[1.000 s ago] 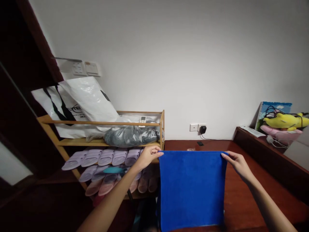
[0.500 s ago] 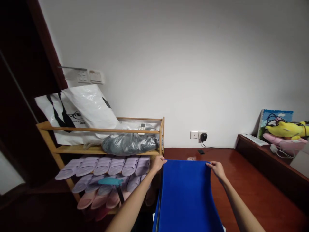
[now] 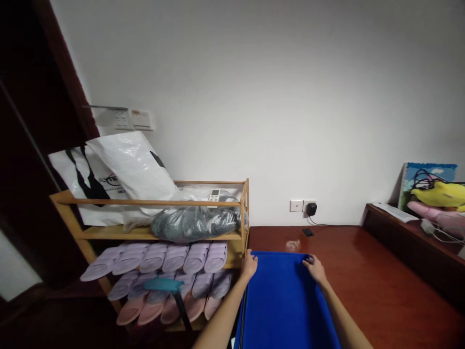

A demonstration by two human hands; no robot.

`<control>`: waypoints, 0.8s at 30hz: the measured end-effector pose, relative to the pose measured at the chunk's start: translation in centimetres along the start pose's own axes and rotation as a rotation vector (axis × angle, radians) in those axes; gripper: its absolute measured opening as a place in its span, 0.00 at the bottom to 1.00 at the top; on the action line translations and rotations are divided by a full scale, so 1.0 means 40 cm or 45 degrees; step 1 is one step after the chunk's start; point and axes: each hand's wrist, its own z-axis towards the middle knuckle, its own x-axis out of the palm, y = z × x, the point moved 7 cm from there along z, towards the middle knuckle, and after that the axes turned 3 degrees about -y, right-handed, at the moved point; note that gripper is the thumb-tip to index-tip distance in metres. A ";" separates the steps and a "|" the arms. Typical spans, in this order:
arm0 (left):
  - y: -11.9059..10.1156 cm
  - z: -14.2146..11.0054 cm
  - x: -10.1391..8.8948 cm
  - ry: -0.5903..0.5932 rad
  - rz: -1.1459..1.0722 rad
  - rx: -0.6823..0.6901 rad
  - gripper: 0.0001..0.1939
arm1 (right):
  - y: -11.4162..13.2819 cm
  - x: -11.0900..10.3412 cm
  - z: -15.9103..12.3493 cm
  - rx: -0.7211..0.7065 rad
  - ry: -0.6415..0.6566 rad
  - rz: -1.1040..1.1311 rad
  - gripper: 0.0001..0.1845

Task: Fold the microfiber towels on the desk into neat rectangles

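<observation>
Closer together now, left hand (image 3: 249, 266) and right hand (image 3: 315, 269) pinch the far corners of the blue cloth (image 3: 281, 300) — right of the shoe rack (image 3: 87, 234), left hand nearer it, long axis running back from the fingers.

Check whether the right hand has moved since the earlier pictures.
Yes. Judged against the black plug, the right hand has shifted left: it was well to the plug's right and is now almost directly below it.

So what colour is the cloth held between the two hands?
The cloth is plain deep blue, seen best in the head view.
</observation>
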 end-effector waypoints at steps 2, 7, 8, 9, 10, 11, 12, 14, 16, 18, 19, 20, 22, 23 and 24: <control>-0.022 -0.028 0.051 0.047 0.132 0.159 0.22 | 0.045 0.064 -0.023 -0.102 0.040 -0.088 0.30; -0.066 -0.099 0.171 0.191 0.403 0.546 0.30 | 0.177 0.238 -0.095 -0.430 0.207 -0.258 0.30; -0.058 -0.102 0.177 0.201 0.451 0.573 0.29 | 0.182 0.254 -0.102 -0.448 0.221 -0.295 0.29; -0.044 -0.100 0.177 0.203 0.495 0.583 0.28 | 0.176 0.260 -0.103 -0.442 0.224 -0.334 0.29; -0.027 -0.096 0.171 0.198 0.531 0.582 0.27 | 0.160 0.256 -0.100 -0.418 0.214 -0.374 0.30; -0.007 -0.088 0.160 0.183 0.571 0.568 0.27 | 0.137 0.244 -0.093 -0.378 0.194 -0.413 0.31; 0.012 -0.080 0.147 0.157 0.617 0.545 0.27 | 0.108 0.227 -0.083 -0.330 0.167 -0.449 0.32; 0.045 -0.064 0.122 0.089 0.718 0.492 0.29 | 0.046 0.184 -0.060 -0.223 0.103 -0.513 0.36; 0.062 -0.054 0.107 0.027 0.807 0.458 0.30 | -0.011 0.146 -0.042 -0.110 0.049 -0.584 0.38; 0.064 -0.051 0.106 -0.001 0.838 0.457 0.30 | -0.051 0.125 -0.033 -0.025 0.020 -0.645 0.39; 0.063 -0.051 0.107 -0.006 0.838 0.457 0.31 | -0.063 0.121 -0.032 0.001 0.014 -0.667 0.39; 0.062 -0.052 0.108 -0.006 0.834 0.449 0.30 | -0.070 0.120 -0.032 0.013 0.015 -0.682 0.39; 0.063 -0.058 0.110 0.013 0.816 0.421 0.30 | -0.074 0.125 -0.035 0.014 0.018 -0.705 0.39; 0.065 -0.061 0.110 0.026 0.806 0.402 0.30 | -0.075 0.127 -0.039 0.012 0.019 -0.717 0.39; 0.067 -0.066 0.109 0.040 0.798 0.383 0.30 | -0.075 0.129 -0.043 0.011 0.022 -0.726 0.39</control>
